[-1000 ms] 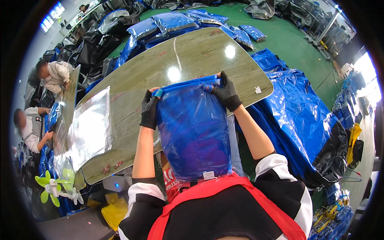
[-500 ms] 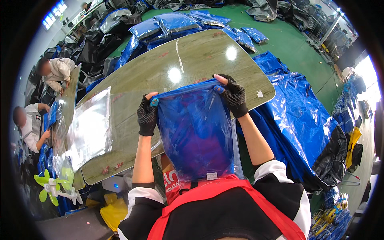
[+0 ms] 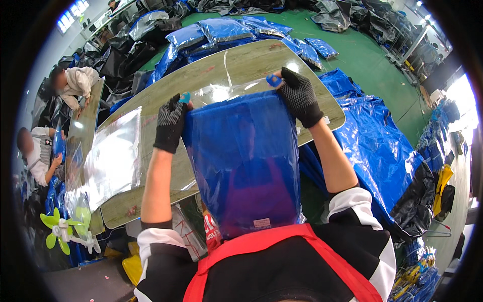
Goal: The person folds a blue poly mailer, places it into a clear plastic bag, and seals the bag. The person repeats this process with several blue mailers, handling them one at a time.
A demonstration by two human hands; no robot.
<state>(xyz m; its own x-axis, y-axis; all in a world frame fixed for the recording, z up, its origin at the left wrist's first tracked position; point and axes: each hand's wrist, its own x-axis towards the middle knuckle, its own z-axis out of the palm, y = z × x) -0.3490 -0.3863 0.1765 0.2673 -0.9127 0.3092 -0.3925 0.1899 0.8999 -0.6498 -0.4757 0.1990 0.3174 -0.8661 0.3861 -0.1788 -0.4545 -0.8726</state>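
A clear plastic bag (image 3: pixel 221 91) with a folded blue sheet (image 3: pixel 241 151) inside hangs before my chest. It reaches from the table's near edge down to my red apron. My left hand (image 3: pixel 171 121), in a black dotted fingerless glove, pinches the bag's upper left corner. At the upper right corner, my right hand (image 3: pixel 301 95), gloved the same way, grips the bag. Blue coverings show on the thumbs. The bag's clear mouth stretches between both hands, above the blue sheet. A small white label (image 3: pixel 261 222) sits near the bottom.
More clear bags (image 3: pixel 114 156) lie on the left of the wood-patterned table (image 3: pixel 166 95). A large pile of blue sheeting (image 3: pixel 377 151) stands at right. Filled blue packages (image 3: pixel 221 31) lie beyond the table. Two people (image 3: pixel 80 83) work at far left, near a small green fan (image 3: pixel 60 230).
Both hands have moved apart and slightly upward. The bag is pulled wider and flatter, and its clear mouth now rises above the blue sheet, which sits lower inside.
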